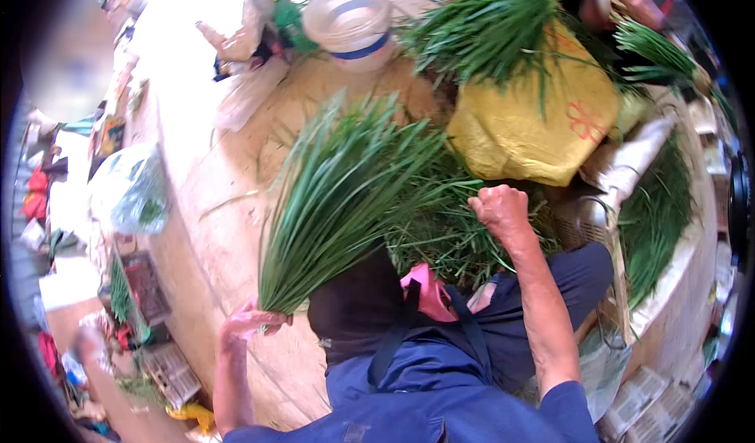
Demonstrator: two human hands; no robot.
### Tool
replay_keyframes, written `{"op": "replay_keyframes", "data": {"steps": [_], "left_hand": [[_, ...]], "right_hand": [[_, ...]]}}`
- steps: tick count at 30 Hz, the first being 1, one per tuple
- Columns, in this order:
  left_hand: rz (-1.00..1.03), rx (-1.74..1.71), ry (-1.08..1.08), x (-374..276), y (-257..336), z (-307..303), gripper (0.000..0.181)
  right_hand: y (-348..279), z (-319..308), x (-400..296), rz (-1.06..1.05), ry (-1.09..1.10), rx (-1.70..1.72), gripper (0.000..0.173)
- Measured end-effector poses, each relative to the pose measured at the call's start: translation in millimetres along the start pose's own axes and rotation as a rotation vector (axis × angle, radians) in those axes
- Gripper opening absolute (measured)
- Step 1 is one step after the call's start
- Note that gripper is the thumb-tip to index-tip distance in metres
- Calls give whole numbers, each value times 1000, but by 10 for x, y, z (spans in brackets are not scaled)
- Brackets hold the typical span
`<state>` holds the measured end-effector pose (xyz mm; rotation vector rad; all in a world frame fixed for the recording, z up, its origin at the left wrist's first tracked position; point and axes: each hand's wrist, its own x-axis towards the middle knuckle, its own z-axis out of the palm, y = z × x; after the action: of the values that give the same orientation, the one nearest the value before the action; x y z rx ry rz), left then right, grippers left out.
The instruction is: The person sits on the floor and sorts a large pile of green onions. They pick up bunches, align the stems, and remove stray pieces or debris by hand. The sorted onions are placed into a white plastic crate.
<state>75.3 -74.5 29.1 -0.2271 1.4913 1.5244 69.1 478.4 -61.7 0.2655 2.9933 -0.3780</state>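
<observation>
A large fanned bunch of long flat green leaves, like garlic chives (336, 207), is held at its base in my left hand (259, 319), low on the left. The leaf tips spread up and to the right. My right hand (502, 207) is closed near a few blades at the edge of a loose heap of greens (454, 236); whether it pinches a blade cannot be told. The heap lies before my lap, beside a pink plastic bag (429, 292). More chives (489, 30) rest on a yellow sack (525, 130) beyond my right hand.
A whitish plastic bucket (357, 48) and a green bottle (290, 24) stand ahead. To the right are a basket (581, 222) and a container holding more greens (657, 219). A person's hand (596, 1) shows at the top right. A clear bag (138, 192) hangs beyond the left edge.
</observation>
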Motion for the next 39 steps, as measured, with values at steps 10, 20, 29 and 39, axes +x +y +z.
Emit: {"op": "replay_keyframes", "data": {"steps": [10,20,29,39], "left_hand": [[-89,-128,151,-219,645,632,39],[-147,475,-402,-265,1949,1492,75],[751,390,-372,1288,2153,2564,120],[294,200,-293,2007,1350,3611,47]], "right_hand": [[-1352,-1577,-660,-751,600,603,44],[-1934,-1196,-726,-959,568,536,39],[-652,-1874,-527,-205,117,1757,63],[139,-1460,-253,22,36,1894,83]]}}
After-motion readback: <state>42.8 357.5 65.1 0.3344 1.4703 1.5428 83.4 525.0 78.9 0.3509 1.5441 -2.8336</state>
